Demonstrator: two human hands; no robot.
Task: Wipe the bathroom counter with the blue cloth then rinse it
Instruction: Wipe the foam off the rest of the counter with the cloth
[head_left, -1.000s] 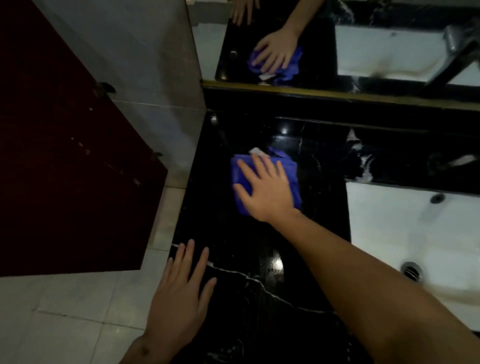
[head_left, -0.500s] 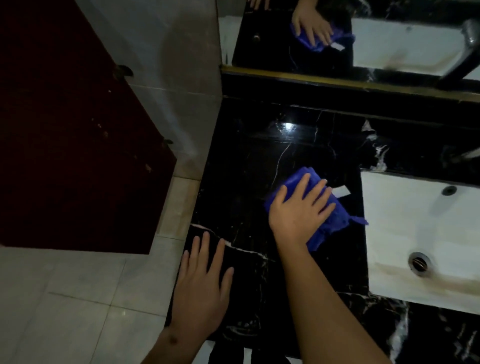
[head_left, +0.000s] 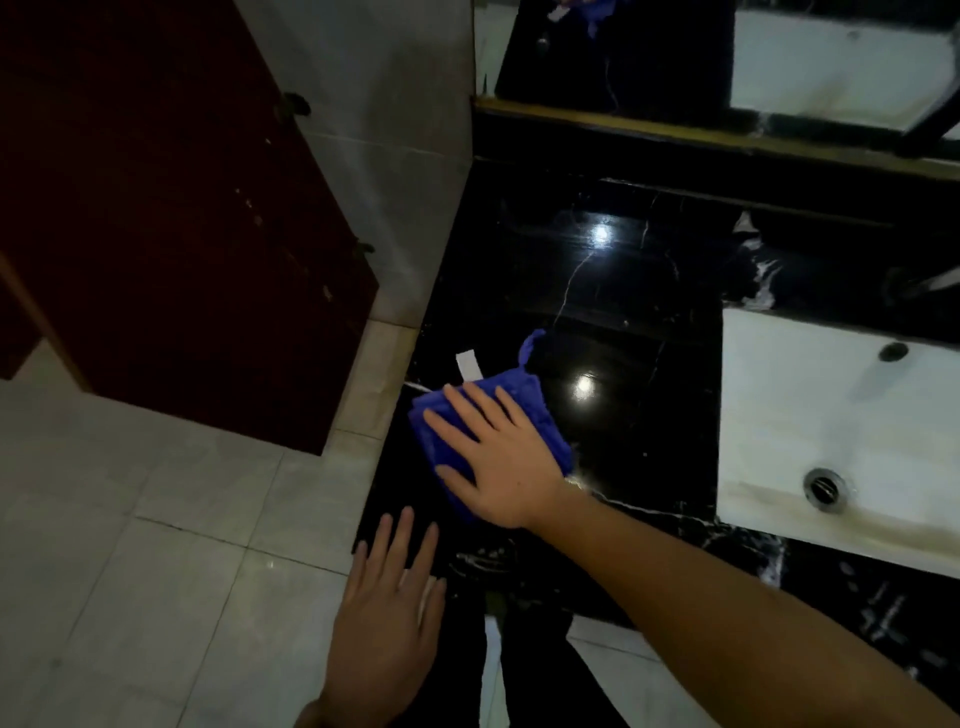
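Two hands work a black marble counter (head_left: 613, 291): the right hand (head_left: 501, 457) presses flat, fingers spread, on the folded blue cloth (head_left: 524, 410) near the counter's left front edge, while the left hand (head_left: 387, 608), fingers straight, rests just below it at the counter's front corner. The white sink (head_left: 810, 410) lies well to the right of the pressing hand. A pale tag (head_left: 469, 365), apparently the cloth's label, shows beyond the fingertips. Even palm pressure and overlapping strokes toward the sink would likely serve best, keeping the cloth folded under the hand.
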